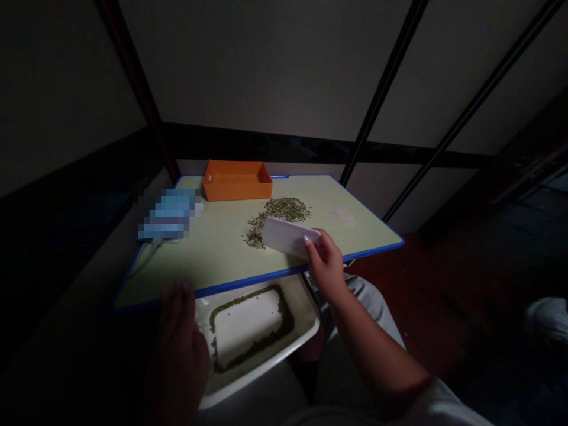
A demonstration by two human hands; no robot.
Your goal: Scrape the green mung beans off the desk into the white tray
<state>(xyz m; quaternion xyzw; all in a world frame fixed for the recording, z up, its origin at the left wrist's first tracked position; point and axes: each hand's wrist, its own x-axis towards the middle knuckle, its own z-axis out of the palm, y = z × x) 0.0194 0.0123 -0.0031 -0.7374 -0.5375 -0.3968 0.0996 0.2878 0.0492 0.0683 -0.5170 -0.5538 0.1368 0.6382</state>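
Observation:
My right hand [326, 263] grips a flat white scraper [288, 235], its thumb on the near face. The scraper stands on edge on the pale table [208, 254], against a spread of small green grains [287, 209]. My left hand [180, 343] is in shadow at the table's front left edge, fingers stretched out with nothing visible in them. It is beside a white tray [251, 310], which sits below the front edge over my lap. More green grains lie in a band around the tray's floor.
An orange open box [237, 188] stands at the back left of the table. A pixelated blue item [171, 213] with a white cable [151, 254] is at the left edge. A small whitish patch of bits [344, 216] lies at the right. A panelled wall [266, 71] rises behind.

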